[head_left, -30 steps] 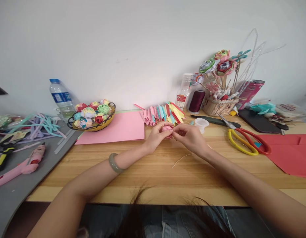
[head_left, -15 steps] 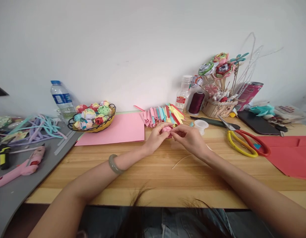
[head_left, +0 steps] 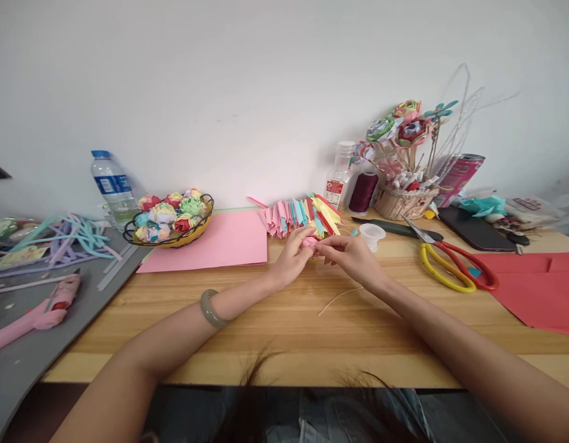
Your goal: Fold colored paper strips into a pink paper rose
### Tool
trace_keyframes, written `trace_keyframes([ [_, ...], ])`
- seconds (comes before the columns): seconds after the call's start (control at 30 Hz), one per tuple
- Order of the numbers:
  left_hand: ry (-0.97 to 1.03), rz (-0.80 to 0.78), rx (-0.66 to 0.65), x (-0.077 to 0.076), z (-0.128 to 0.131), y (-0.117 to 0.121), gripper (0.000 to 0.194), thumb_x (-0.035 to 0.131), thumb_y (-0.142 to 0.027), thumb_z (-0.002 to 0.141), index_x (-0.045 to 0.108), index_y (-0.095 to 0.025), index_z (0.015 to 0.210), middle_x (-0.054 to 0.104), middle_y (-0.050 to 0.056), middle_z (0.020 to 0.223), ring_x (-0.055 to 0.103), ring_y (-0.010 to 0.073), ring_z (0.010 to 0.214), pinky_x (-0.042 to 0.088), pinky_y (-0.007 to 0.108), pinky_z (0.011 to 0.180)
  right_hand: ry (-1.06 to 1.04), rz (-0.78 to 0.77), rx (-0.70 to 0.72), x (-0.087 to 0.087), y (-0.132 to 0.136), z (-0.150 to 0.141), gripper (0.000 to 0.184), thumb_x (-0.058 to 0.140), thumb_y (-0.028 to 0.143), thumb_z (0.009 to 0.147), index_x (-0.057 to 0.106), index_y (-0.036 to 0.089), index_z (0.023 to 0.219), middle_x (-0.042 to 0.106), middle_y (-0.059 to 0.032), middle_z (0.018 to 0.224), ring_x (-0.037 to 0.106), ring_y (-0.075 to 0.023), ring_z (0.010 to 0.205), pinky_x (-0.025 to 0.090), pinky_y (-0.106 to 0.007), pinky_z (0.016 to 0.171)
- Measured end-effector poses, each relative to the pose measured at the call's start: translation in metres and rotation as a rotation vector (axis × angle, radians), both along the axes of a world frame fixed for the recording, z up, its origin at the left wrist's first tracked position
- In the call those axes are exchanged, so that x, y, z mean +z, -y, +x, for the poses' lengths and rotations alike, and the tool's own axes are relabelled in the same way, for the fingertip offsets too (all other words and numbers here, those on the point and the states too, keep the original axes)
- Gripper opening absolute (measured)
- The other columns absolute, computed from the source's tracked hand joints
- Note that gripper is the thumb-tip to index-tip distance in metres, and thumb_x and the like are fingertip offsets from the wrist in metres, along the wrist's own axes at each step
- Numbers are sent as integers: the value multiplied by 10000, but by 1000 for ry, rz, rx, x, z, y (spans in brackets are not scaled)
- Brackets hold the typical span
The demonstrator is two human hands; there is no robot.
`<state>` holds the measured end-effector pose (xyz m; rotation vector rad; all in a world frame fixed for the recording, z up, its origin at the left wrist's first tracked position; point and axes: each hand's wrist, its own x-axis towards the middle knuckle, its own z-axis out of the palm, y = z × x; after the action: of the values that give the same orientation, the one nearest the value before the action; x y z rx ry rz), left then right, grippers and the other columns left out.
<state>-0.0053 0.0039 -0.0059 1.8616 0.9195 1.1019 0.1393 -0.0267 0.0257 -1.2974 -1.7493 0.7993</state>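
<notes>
A small pink paper flower (head_left: pixel 309 243) is held between my two hands over the wooden table. My left hand (head_left: pixel 293 255) curls round it from the left, fingers closed on it. From the right, my right hand (head_left: pixel 346 253) pinches at its edge with thumb and forefinger. Parts of the flower are covered by my fingers. Just behind lies a row of folded paper strips (head_left: pixel 288 216) in pink, blue, red and yellow. A thin pale string (head_left: pixel 334 298) lies on the table below my right hand, beside a small clear plastic cup (head_left: pixel 372 235).
To the left, a basket (head_left: pixel 192 239) of paper flowers overlaps pink paper sheets (head_left: pixel 238 243). Scissors (head_left: pixel 445 261), a phone (head_left: pixel 475 229) and red paper (head_left: pixel 537 286) lie right. Behind stand a bottle (head_left: pixel 338 178), a thread spool (head_left: pixel 363 192) and a flower pot (head_left: pixel 401 203).
Both hands stay at the same place, with small finger shifts around the pink paper flower. The whole view has moved slightly.
</notes>
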Motion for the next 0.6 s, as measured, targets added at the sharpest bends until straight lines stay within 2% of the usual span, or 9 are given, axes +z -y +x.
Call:
trace_keyframes([
  [0.1, 0, -22, -13, 2, 0, 1, 410, 387, -182, 798, 453, -113, 1196, 412, 126, 1311, 326, 169, 1249, 215, 320, 1067, -71, -93, 24, 1, -2, 2, 218, 559, 323, 713, 655, 130, 687, 592, -10, 559, 510, -105, 494, 414, -231, 495],
  [0.33, 46, -135, -48, 0, 0, 2, 428, 365, -187, 805, 444, -169, 1226, 363, 83, 1361, 314, 190, 1265, 243, 346, 1058, -71, -63, 22, -5, -5, 2, 169, 585, 295, 689, 643, 136, 686, 601, -11, 588, 515, -111, 522, 416, -241, 521],
  [0.43, 68, -163, -40, -1, 0, 2, 425, 353, -203, 822, 433, -197, 1240, 346, 66, 1377, 321, 197, 1260, 255, 369, 1051, -74, -38, 9, -6, -3, 2, 195, 572, 316, 711, 652, 138, 704, 612, -24, 627, 522, -122, 565, 419, -253, 552],
  [0.6, 97, -188, -46, -1, 0, 2, 431, 355, -206, 824, 429, -227, 1248, 361, 44, 1374, 332, 196, 1253, 257, 377, 1052, -152, -148, 42, -4, -5, 4, 261, 574, 372, 713, 661, 125, 717, 582, -12, 575, 504, -108, 532, 418, -249, 538],
])
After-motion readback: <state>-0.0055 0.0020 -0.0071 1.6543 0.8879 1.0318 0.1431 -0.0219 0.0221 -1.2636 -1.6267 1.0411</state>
